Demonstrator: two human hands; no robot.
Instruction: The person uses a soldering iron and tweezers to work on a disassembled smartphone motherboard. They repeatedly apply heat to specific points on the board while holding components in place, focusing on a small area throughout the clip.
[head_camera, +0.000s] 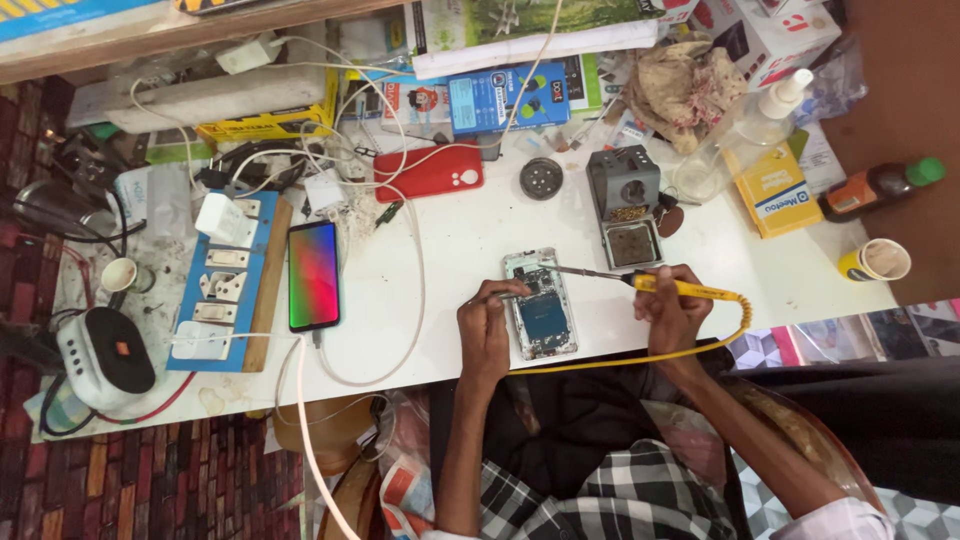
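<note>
Opened phone (541, 316), its back cover off and its blue inner parts showing, lies on the white table (460, 240) close to the near edge, right between our two hands. Nearest to us we see our checked garment (610, 500) and dark lap below the table edge. Our left hand (485, 325) rests at the left side of the phone, its fingers pinched together on a thin wire-like strand that reaches over the phone's top corner; we cannot tell what the strand is. Our right hand (672, 305) is clamped around the yellow handle of a soldering iron (660, 285), whose metal tip points left and meets the upper end of the phone, while its yellow cord (700, 345) loops back along the near table edge. To the left, a second phone with a lit, coloured screen (314, 275) lies flat, plugged into a white cable (410, 300), and beside it sits a blue switchboard (228, 280) with a white plug in it. A white speaker (100, 355) stands at the near left corner. Just beyond our right hand stands a grey soldering iron holder (628, 205). Farther off lie a red phone case (430, 172), a round dark metal part (541, 178), a yellow box (772, 190) and a paper cup (877, 260) at the right, with a clear spray bottle (760, 120) and stacked cartons (500, 100) at the far edge.
</note>
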